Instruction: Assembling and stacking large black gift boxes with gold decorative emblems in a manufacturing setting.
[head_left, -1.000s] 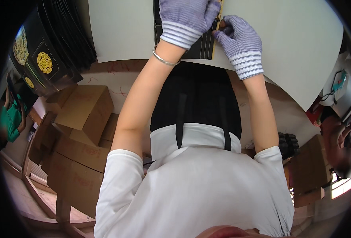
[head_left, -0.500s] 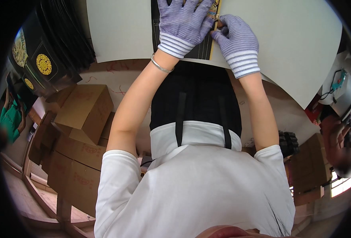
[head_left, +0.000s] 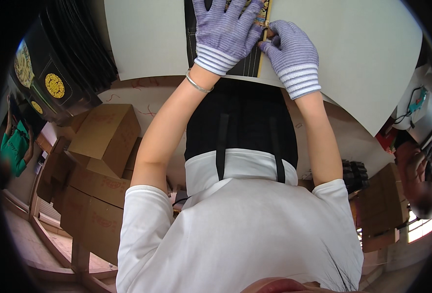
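A black stitched panel (head_left: 247, 66) with a yellow strip (head_left: 261, 63) down its right edge and a colourful, gold-patterned area (head_left: 261, 17) lies on the white tabletop. My left hand (head_left: 225, 29), in a purple striped knit glove, rests flat on the panel with fingers spread, covering much of it. Beside the yellow strip, my right hand (head_left: 294, 51), gloved alike, has its thumb and fingers curled together at the edge. Bare fingertips show through that glove. Whatever sits between them is hidden.
Stacked black pieces with gold emblems (head_left: 54, 85) stand at the left. Below them are cardboard boxes (head_left: 103, 139). A person in green (head_left: 16, 146) is at the far left, another person (head_left: 413, 171) at the far right. The white tabletop (head_left: 357, 63) spreads under both hands.
The view has shifted slightly, so the tabletop edge sits a little lower. Both hands keep nearly the same places on the panel. The person in green has moved a little.
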